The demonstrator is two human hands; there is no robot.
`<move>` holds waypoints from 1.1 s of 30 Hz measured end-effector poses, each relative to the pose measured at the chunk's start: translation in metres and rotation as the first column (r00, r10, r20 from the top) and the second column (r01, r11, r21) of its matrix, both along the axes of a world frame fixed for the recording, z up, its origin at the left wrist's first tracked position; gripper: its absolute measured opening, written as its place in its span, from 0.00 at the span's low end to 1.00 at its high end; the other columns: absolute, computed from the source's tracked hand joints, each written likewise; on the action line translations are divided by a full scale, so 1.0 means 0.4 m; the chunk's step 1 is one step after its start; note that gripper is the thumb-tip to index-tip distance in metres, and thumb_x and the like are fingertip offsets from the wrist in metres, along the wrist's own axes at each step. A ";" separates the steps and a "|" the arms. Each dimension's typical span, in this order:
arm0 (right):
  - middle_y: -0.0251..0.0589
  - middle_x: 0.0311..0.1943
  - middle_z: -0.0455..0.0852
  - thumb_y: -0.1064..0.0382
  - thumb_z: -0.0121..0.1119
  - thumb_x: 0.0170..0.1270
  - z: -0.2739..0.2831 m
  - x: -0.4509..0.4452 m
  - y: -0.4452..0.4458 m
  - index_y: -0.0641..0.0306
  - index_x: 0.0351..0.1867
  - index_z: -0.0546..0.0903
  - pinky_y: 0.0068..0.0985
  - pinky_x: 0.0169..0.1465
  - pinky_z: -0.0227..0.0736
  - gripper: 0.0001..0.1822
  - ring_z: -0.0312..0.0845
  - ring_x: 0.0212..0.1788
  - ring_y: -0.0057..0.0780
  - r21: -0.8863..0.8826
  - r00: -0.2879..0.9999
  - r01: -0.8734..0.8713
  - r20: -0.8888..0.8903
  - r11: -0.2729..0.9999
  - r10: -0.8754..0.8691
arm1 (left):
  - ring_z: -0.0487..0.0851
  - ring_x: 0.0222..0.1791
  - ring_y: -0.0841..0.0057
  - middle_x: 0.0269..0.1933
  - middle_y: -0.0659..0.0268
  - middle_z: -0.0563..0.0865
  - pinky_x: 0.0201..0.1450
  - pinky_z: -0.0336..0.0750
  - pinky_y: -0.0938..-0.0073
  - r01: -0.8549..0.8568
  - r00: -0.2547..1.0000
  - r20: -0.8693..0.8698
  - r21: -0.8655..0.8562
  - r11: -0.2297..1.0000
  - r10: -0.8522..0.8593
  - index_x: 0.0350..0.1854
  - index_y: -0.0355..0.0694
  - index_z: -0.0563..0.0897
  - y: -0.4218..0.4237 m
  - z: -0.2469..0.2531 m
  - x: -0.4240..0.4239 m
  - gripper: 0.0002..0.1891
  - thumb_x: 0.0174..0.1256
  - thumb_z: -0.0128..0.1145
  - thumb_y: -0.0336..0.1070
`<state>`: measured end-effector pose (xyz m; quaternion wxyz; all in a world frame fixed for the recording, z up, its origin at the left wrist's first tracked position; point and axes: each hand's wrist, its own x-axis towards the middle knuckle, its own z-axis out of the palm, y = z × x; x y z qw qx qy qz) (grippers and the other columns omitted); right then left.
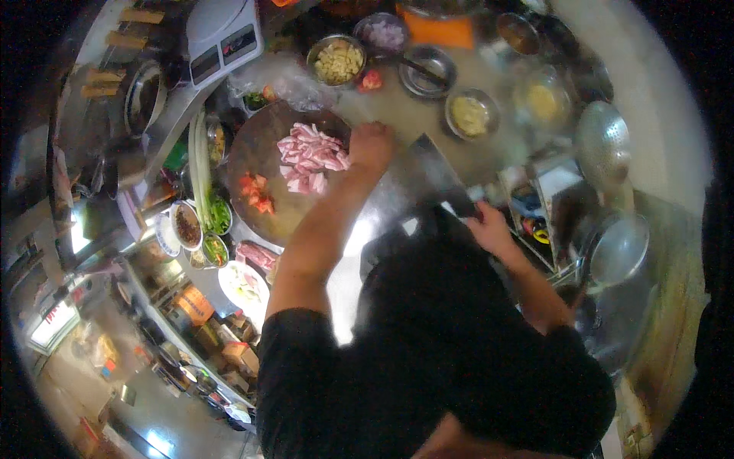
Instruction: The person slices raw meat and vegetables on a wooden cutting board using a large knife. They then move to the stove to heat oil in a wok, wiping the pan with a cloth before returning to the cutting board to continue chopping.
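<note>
My right hand (487, 229) grips the handle of a broad-bladed cleaver (438, 172), held over the steel worktop close to my body. My left hand (371, 146) is at the right edge of a round wooden chopping board (258, 132), beside a pile of sliced raw meat (312, 152). Its fingers look curled, but blur hides whether they hold anything. Pinkish-white slices lie heaped on the board. Left of them is a small heap of chopped red vegetable (257, 193).
Behind the board stand bowls of pale diced food (337, 61) and chopped onion (381, 34), plus a kitchen scale (223, 43). Long white-stemmed greens (199, 166), small sauce bowls (186, 225), a meat piece (257, 254) and a white plate (243, 285) lie left. Metal strainers (602, 143) stand right.
</note>
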<state>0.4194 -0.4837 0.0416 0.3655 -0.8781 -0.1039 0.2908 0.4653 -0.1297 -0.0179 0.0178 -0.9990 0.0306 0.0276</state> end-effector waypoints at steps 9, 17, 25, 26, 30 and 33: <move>0.38 0.27 0.83 0.64 0.62 0.67 -0.118 0.000 0.022 0.65 0.48 0.80 0.32 0.29 0.75 0.11 0.78 0.25 0.29 0.157 0.866 0.285 -0.466 0.946 -0.184 | 0.87 0.38 0.57 0.39 0.56 0.86 0.43 0.81 0.52 -0.160 0.986 0.039 -0.042 0.986 0.162 0.37 0.42 0.85 -0.026 -0.091 0.046 0.07 0.63 0.56 0.36; 0.31 0.23 0.77 0.63 0.61 0.70 -0.105 0.053 0.141 0.63 0.43 0.77 0.23 0.21 0.69 0.07 0.70 0.18 0.20 0.328 0.694 0.270 -0.718 0.905 0.053 | 0.77 0.60 0.48 0.59 0.45 0.79 0.62 0.70 0.49 -0.519 0.650 0.342 -0.453 0.725 0.679 0.60 0.36 0.78 0.073 0.031 -0.370 0.26 0.62 0.66 0.42; 0.48 0.27 0.83 0.56 0.61 0.72 -0.118 -0.036 0.386 0.68 0.47 0.79 0.38 0.35 0.76 0.15 0.80 0.28 0.39 0.283 0.952 -0.025 -0.287 0.959 0.109 | 0.55 0.79 0.37 0.78 0.36 0.58 0.79 0.48 0.37 -0.803 0.372 0.222 -0.410 0.432 0.902 0.78 0.29 0.58 0.047 -0.004 -0.380 0.54 0.60 0.69 0.61; 0.55 0.30 0.85 0.54 0.61 0.72 -0.092 -0.046 0.429 0.69 0.47 0.79 0.42 0.39 0.78 0.17 0.83 0.31 0.47 0.231 0.986 -0.126 -0.079 0.965 0.148 | 0.56 0.78 0.36 0.77 0.35 0.60 0.79 0.49 0.38 -0.752 0.368 0.267 -0.477 0.454 0.891 0.77 0.29 0.60 0.075 -0.009 -0.350 0.50 0.63 0.68 0.58; 0.62 0.39 0.87 0.53 0.57 0.73 0.068 -0.057 0.636 0.68 0.48 0.80 0.53 0.48 0.76 0.17 0.84 0.44 0.65 0.032 0.973 -0.221 -0.065 0.975 0.222 | 0.61 0.75 0.36 0.75 0.34 0.64 0.79 0.52 0.41 -0.466 0.252 0.396 -0.750 0.470 0.883 0.73 0.27 0.65 0.212 -0.034 -0.203 0.37 0.71 0.60 0.49; 0.63 0.40 0.87 0.54 0.57 0.73 0.079 -0.043 0.707 0.67 0.49 0.80 0.54 0.49 0.76 0.17 0.83 0.44 0.66 0.024 0.962 -0.263 0.078 0.964 0.261 | 0.65 0.74 0.41 0.73 0.38 0.69 0.77 0.59 0.47 -0.350 0.314 0.439 -0.771 0.532 0.842 0.70 0.27 0.69 0.314 -0.029 -0.160 0.28 0.74 0.55 0.38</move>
